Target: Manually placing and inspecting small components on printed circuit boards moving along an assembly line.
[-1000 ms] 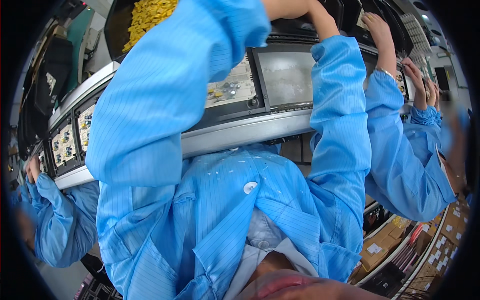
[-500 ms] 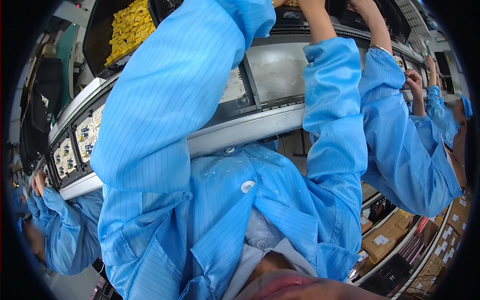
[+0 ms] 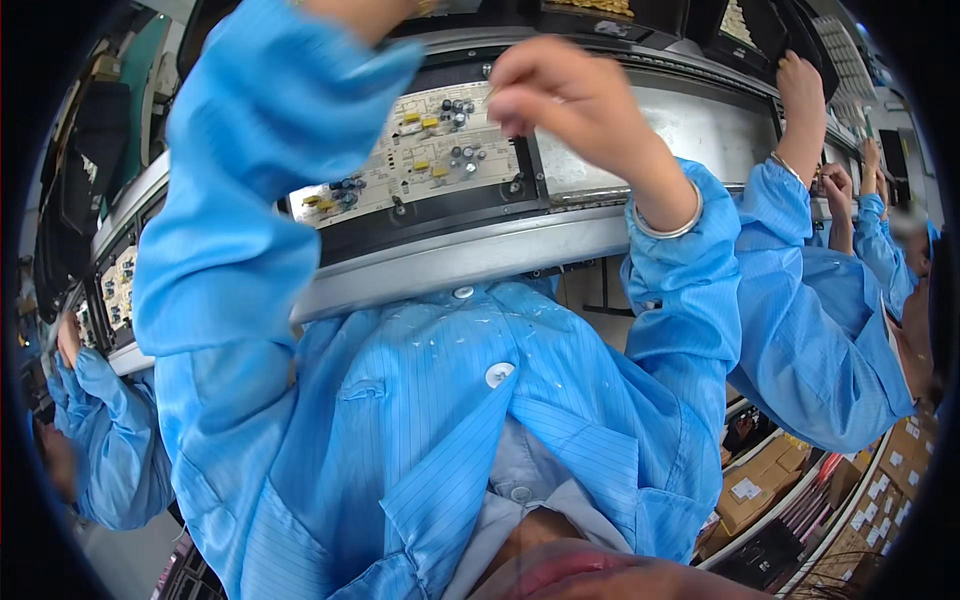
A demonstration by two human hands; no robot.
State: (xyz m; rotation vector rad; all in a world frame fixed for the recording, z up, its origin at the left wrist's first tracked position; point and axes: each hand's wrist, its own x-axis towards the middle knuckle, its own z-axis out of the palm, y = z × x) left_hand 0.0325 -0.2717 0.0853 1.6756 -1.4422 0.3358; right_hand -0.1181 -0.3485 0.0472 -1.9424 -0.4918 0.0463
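Over the far right part of a pale circuit board (image 3: 440, 150), my right hand (image 3: 575, 100) has its thumb and fingers pinched together; anything small between them is blurred. Yellow block parts (image 3: 438, 171) and dark round capacitors (image 3: 467, 157) stand on the board, which lies in a black frame (image 3: 535, 170). My left hand (image 3: 365, 12) is at the top edge, beyond the board, with its fingers out of the picture. The blurred left sleeve (image 3: 280, 130) covers the board's left part.
A metal rail (image 3: 470, 250) runs along my side of the line. Right of the board lies a bare silver plate (image 3: 690, 130). Dark bins, one with tan parts (image 3: 595, 6), line the far side. A co-worker's hand (image 3: 802, 95) is close on the right; another person (image 3: 120, 450) works at left.
My right hand has come back from the far bins to above the board. My left arm has swung left, uncovering much of the board. The board's frame sits slightly farther right.
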